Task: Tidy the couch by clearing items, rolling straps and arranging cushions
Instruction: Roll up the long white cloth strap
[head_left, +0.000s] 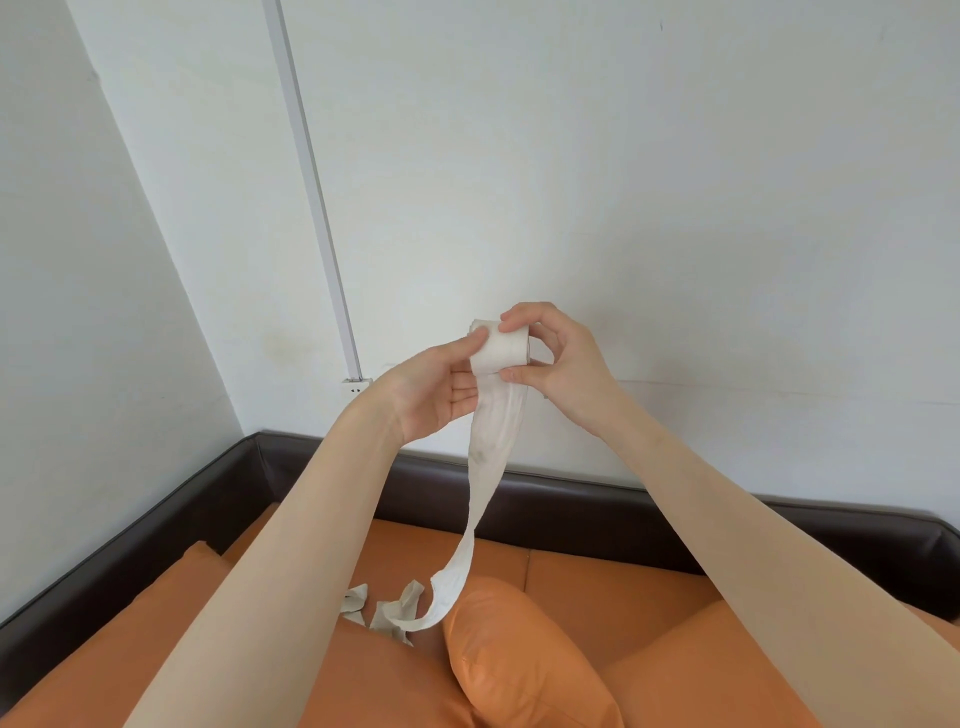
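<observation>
Strap (480, 467) was half rolled, held up w/ both hands in front of the wall (623, 156). Right hand (558, 358) pinched the roll (501, 353) btwn thumb & fingers; left hand (441, 387) steadied its near face, thumb on the roll, fingers curled behind the hanging tail. Loose end trailed down to the couch (597, 571), crumpled beside 1 orange cushion (514, 654). Looked light, limp, prob. prone to twisting, so best gripped at the roll's edges, keeping tension on the tail.
</observation>
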